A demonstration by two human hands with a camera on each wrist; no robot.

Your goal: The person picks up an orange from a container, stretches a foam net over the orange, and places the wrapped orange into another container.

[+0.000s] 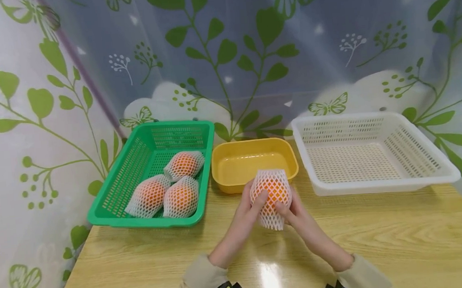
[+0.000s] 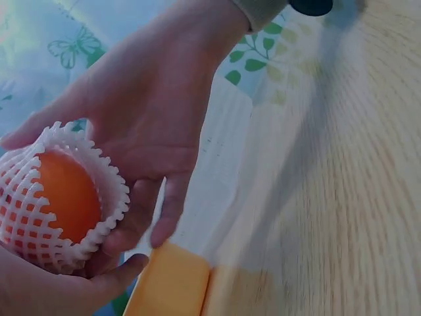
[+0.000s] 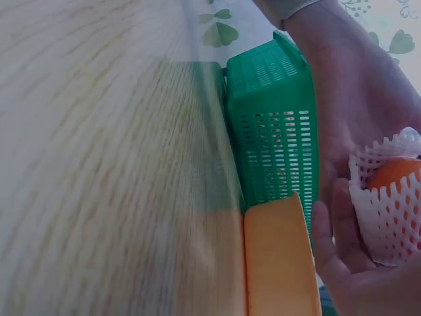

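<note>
Both hands hold one orange-coloured round fruit (image 1: 273, 195) in a white foam net sleeve, above the table just in front of the yellow basin. My left hand (image 1: 247, 209) grips its left side and my right hand (image 1: 301, 214) its right side, thumbs on the near face. The left wrist view shows the sleeve's open end, with bare orange skin (image 2: 69, 197) inside it. In the right wrist view, part of the netted fruit (image 3: 395, 214) lies against the right hand's palm and fingers. Some fingertips are hidden behind the fruit.
A green basket (image 1: 139, 221) at the left holds three netted fruits (image 1: 181, 197). The yellow basin (image 1: 234, 188) stands in the middle, a white basket (image 1: 385, 185) at the right. All stand on a wooden table (image 1: 384, 227) before a leaf-patterned curtain (image 1: 247, 93).
</note>
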